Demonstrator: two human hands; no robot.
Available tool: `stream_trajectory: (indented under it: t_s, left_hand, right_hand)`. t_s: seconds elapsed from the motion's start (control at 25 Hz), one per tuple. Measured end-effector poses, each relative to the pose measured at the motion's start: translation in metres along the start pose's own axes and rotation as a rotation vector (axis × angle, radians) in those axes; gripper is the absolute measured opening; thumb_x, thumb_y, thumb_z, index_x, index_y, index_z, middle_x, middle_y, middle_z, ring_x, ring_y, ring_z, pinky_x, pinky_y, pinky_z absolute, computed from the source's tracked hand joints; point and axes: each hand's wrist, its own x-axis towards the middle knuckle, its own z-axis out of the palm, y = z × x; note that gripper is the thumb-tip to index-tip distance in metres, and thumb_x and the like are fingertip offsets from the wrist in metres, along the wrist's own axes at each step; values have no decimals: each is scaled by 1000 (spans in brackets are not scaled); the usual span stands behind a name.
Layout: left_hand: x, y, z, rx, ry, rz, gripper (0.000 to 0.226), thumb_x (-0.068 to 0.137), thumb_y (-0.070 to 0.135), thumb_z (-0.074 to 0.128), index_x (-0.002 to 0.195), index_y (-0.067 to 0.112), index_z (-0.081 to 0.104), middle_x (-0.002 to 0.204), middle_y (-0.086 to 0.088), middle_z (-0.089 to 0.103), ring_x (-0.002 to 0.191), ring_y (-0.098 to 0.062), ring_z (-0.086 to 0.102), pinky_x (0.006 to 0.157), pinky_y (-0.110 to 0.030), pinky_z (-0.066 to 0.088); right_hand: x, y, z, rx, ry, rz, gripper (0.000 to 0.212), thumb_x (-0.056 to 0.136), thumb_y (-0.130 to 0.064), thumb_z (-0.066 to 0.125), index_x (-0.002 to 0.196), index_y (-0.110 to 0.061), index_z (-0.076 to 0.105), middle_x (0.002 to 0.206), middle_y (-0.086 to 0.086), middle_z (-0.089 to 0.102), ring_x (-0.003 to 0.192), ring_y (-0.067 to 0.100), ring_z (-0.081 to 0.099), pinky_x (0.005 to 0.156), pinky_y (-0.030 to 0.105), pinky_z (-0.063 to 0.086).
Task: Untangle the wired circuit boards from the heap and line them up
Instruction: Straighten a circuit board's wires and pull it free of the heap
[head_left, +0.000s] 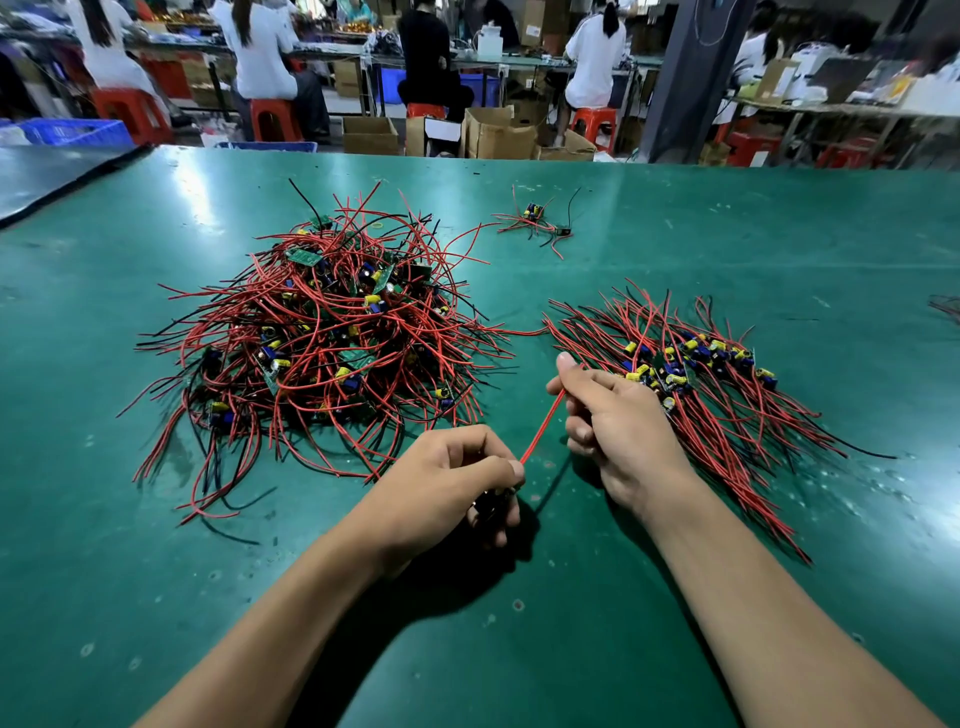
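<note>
Big tangled heap (322, 332) of red-and-black wired boards sits left on the green counter (727, 218), a neater fanned row (696, 374) on the right. Down front, the left hand (457, 483) and right hand (618, 421) each pinch one red wire (543, 427), pulled straight between them. A small stray bunch (535, 221) lies farther back.

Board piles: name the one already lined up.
The pile on the right, beside the right hand: its wires lie parallel, unlike the tangled heap and small far cluster.
</note>
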Motion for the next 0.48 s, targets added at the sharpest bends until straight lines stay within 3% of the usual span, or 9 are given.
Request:
stream_trajectory:
  t_s: [0.28, 0.48]
  left_hand:
    - [-1, -1, -2, 28, -56, 24, 16, 93, 9, 61, 77, 11, 59, 63, -12, 66, 50, -23, 57, 53, -27, 43]
    - [0, -3, -2, -13, -47, -2, 16, 92, 10, 61, 77, 10, 60, 64, -14, 66, 50, -24, 59, 51, -25, 46]
  right_hand:
    - [-1, -11, 1, 381, -81, 371, 44, 98, -27, 58, 58, -14, 46, 44, -5, 30, 26, 3, 20, 28, 17, 15]
    - [-2, -11, -1, 384, -109, 357, 40, 97, -33, 60, 64, -12, 52, 51, -5, 35, 28, 3, 23, 28, 15, 17]
